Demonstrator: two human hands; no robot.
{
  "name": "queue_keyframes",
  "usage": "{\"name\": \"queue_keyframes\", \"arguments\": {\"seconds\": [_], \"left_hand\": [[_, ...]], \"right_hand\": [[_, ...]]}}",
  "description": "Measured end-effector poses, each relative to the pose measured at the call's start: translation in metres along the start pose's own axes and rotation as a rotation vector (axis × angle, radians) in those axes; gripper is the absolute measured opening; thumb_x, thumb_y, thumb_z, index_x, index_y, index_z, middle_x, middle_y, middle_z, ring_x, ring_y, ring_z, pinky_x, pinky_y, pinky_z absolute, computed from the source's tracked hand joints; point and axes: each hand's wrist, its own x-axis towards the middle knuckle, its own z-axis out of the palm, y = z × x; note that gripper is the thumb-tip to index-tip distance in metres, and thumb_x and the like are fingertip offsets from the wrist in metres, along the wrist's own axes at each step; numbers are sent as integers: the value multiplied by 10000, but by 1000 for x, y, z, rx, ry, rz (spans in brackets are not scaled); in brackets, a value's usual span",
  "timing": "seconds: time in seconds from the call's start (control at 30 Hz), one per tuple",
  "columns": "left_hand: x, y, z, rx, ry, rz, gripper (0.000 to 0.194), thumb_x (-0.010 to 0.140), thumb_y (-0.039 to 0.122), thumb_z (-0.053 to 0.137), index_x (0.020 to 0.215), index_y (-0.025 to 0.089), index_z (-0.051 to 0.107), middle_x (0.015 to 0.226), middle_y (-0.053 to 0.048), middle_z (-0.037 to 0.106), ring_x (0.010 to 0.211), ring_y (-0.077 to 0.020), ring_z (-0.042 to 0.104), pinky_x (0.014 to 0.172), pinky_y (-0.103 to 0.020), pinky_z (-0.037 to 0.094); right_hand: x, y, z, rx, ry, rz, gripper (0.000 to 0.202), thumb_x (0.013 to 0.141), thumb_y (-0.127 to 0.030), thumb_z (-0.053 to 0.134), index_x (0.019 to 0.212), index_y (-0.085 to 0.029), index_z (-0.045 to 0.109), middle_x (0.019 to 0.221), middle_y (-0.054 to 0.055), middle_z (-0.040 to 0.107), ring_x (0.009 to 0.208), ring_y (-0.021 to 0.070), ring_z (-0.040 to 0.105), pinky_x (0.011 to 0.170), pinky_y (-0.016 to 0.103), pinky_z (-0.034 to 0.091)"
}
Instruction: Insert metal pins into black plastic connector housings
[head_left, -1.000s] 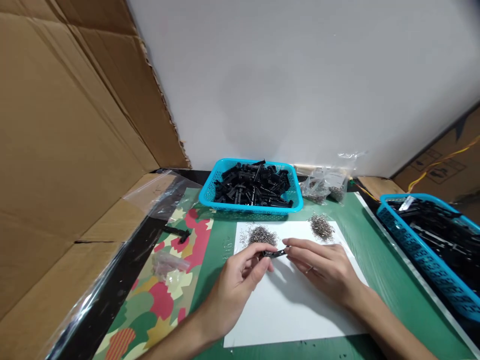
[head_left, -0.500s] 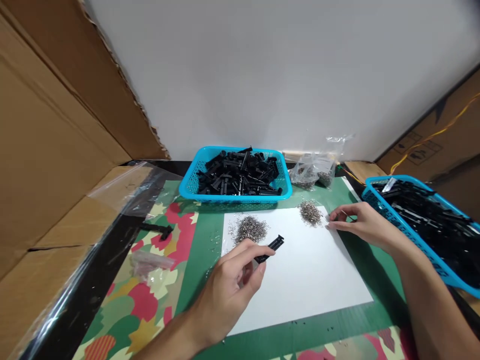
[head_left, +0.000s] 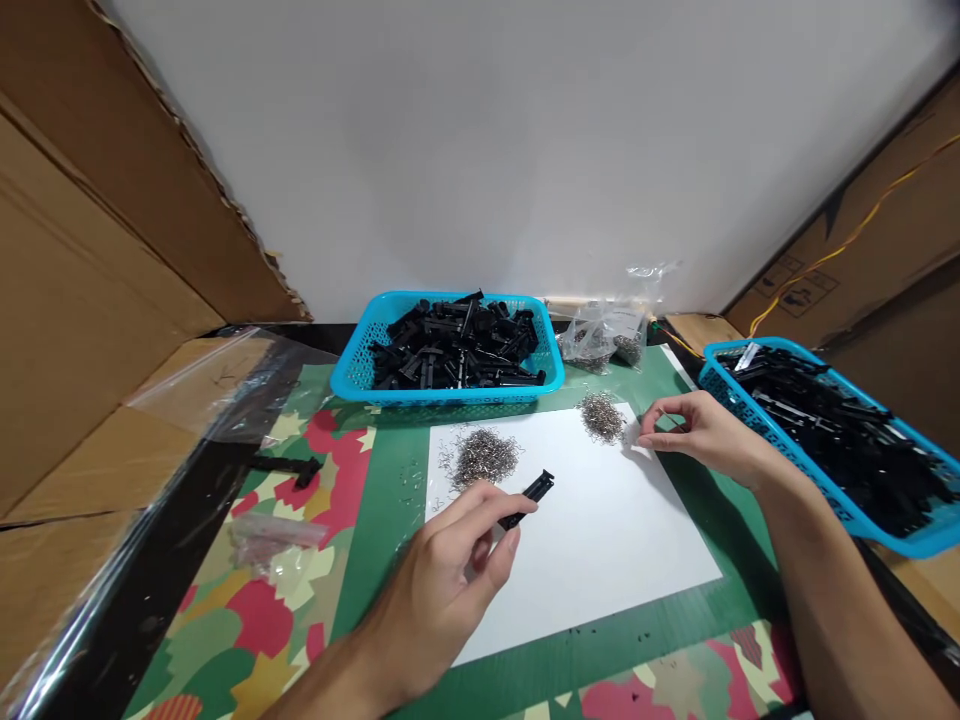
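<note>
My left hand [head_left: 457,575] holds a small black plastic part [head_left: 536,490] between thumb and fingers, above the white sheet [head_left: 600,540]. Just beyond that hand lies a loose pile of small metal pieces [head_left: 486,457] on the sheet. My right hand [head_left: 686,430] is at the sheet's right edge, thumb and index fingertips pinched together; what they hold, if anything, is too small to make out. To its left is a second, smaller pile of metal pieces [head_left: 601,416].
A blue basket [head_left: 450,395] full of black parts stands behind the sheet, another blue basket [head_left: 817,480] at the right. Clear bags [head_left: 600,338] lie at the back. On the left are a black part [head_left: 304,470] and a small plastic bag [head_left: 277,535].
The whole view has shifted, so the table things appear further left. My right hand's thumb and index finger have come together beside the smaller pile. My left hand still holds the black part.
</note>
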Motion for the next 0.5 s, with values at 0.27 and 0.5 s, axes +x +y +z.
{"name": "queue_keyframes", "arguments": {"seconds": [0.27, 0.5], "left_hand": [[-1, 1, 1, 18, -8, 10, 304, 1102, 363, 473, 1320, 267, 661, 1090, -35, 630, 714, -119, 552, 673, -246, 457], [-2, 3, 0, 12, -7, 14, 304, 1100, 348, 467, 1314, 268, 668, 1074, -36, 633, 706, -126, 544, 670, -253, 458]], "right_hand": [[0, -1, 7, 42, -45, -11, 343, 830, -501, 805, 831, -160, 769, 865, 76, 758, 826, 215, 644, 715, 314, 466], [-2, -5, 8, 39, -8, -16, 348, 839, -513, 790, 843, -166, 763, 855, 68, 763, 815, 214, 636, 693, 306, 447]]}}
